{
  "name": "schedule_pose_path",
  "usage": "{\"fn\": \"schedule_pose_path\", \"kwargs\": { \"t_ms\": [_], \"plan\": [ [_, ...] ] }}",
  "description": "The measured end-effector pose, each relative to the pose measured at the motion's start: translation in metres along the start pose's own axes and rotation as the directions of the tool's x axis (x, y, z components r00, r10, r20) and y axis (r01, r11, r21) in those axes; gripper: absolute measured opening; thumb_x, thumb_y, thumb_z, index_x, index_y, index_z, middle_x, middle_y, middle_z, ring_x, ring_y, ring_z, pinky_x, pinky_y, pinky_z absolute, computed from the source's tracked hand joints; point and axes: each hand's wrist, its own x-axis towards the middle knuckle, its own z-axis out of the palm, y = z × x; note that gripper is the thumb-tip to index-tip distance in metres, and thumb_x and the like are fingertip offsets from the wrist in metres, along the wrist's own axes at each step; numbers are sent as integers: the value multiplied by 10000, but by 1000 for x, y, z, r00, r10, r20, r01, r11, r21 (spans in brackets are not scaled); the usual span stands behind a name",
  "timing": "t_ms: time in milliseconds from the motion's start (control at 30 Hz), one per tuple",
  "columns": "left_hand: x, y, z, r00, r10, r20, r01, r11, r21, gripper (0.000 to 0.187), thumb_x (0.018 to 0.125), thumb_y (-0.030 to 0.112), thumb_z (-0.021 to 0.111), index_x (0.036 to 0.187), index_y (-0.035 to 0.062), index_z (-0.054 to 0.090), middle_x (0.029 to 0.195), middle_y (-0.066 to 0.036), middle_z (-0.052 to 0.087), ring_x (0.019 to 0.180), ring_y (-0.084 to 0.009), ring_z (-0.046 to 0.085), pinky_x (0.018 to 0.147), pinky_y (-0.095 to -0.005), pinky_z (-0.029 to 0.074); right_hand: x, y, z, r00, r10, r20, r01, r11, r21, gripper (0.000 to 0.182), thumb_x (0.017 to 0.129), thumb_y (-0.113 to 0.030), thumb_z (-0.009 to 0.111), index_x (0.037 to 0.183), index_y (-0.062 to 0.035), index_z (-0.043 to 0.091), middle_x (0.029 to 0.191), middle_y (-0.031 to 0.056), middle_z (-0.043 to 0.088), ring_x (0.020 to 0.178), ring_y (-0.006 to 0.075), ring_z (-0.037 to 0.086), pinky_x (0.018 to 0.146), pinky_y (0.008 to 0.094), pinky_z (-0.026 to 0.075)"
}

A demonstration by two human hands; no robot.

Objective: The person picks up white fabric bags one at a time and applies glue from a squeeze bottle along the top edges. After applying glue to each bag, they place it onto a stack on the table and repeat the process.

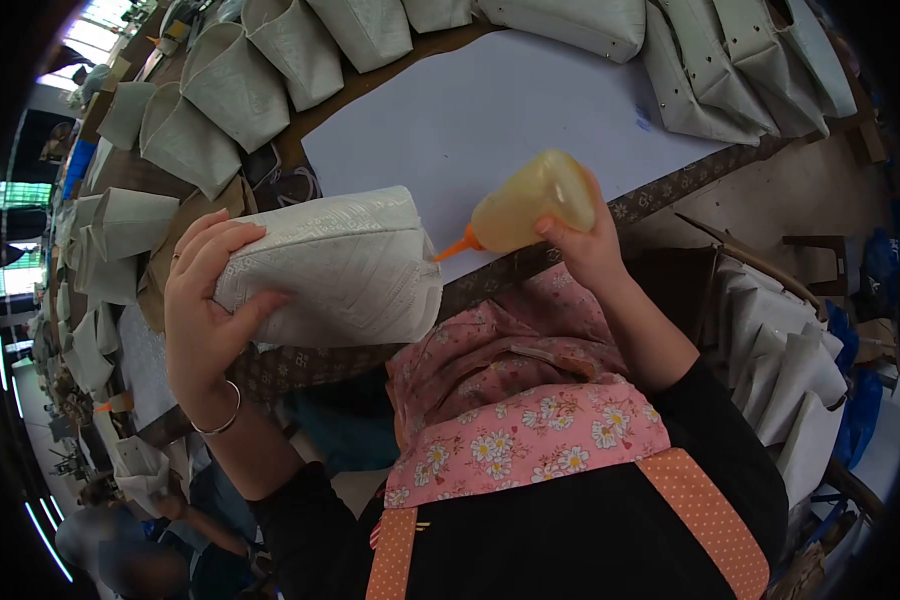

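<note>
My left hand (210, 290) grips the closed end of a white embossed bag piece (335, 265), thumb on the near side and fingers over the top. The piece lies sideways above the table's near edge, its other end facing right. In my right hand (585, 235) is a translucent squeeze bottle (535, 205) holding yellowish liquid. The bottle tilts down to the left, and its orange nozzle (458, 245) is at the right-hand edge of the bag piece. Whether liquid is coming out cannot be made out.
A large white sheet (530, 110) covers the table (660, 195). White bag pieces (235, 90) line its far left side, and studded ones (710, 70) lie at the far right. More pieces (780, 340) fill a container at right. Another person (150, 550) is at lower left.
</note>
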Motion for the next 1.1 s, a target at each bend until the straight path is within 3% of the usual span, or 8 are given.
{"fn": "schedule_pose_path", "kwargs": {
  "t_ms": [333, 433, 633, 733, 867, 1033, 1100],
  "plan": [
    [-4, 4, 3, 1000, 21, -8, -20, 999, 45, 503, 492, 124, 747, 965, 28, 607, 1014, -89, 599, 1081, -311, 484, 912, -397, 381, 17, 3, 6, 999, -13, -45, 8, 994, -110, 527, 766, -169, 700, 1189, -30, 417, 1058, 53, 543, 982, 141, 523, 856, 287, 426],
    [-6, 3, 4, 1000, 15, -12, -14, 999, 44, 505, 492, 136, 751, 965, 29, 608, 1012, -89, 601, 1083, -310, 484, 910, -395, 383, 14, 7, 3, 994, 98, -54, -99, 995, -12, 514, 775, -175, 691, 1186, -30, 419, 1056, 51, 542, 979, 139, 523, 849, 286, 429],
    [-7, 2, 5, 999, 22, -24, -20, 999, 51, 510, 487, 140, 757, 962, 32, 609, 1005, -88, 603, 1076, -308, 487, 906, -392, 386, 6, 7, 4, 987, 137, -80, -130, 988, 81, 499, 795, -166, 667, 1201, -31, 410, 1068, 53, 533, 995, 138, 515, 857, 281, 423],
    [-7, 3, 5, 999, 34, -23, -33, 998, 53, 513, 484, 142, 759, 962, 34, 609, 1000, -85, 602, 1071, -305, 489, 901, -390, 388, 3, 10, -1, 992, 124, -29, -124, 992, 4, 507, 798, -158, 662, 1212, -29, 400, 1077, 56, 528, 1001, 141, 512, 861, 284, 421],
    [-8, 5, 7, 999, 43, -22, -41, 997, 64, 513, 480, 141, 759, 959, 36, 609, 998, -84, 601, 1068, -302, 491, 899, -389, 389, -2, 9, -1, 994, 98, -49, -95, 994, 54, 511, 795, -158, 665, 1211, -28, 399, 1081, 56, 525, 1002, 141, 510, 865, 287, 418],
    [-8, 7, 7, 999, 33, -29, -31, 998, 56, 507, 476, 137, 757, 952, 41, 609, 997, -83, 602, 1063, -304, 492, 899, -385, 386, -11, 8, -3, 995, 91, 30, -88, 993, -80, 519, 790, -169, 672, 1209, -26, 400, 1083, 55, 525, 1003, 141, 507, 877, 292, 410],
    [-9, 8, 7, 999, 21, -31, -19, 998, 58, 507, 477, 137, 756, 952, 41, 609, 995, -83, 602, 1063, -305, 492, 899, -385, 385, -16, 15, -6, 996, 94, 5, -94, 995, -32, 521, 797, -175, 664, 1217, -31, 393, 1081, 53, 524, 1007, 146, 506, 878, 295, 411]
  ]
}}
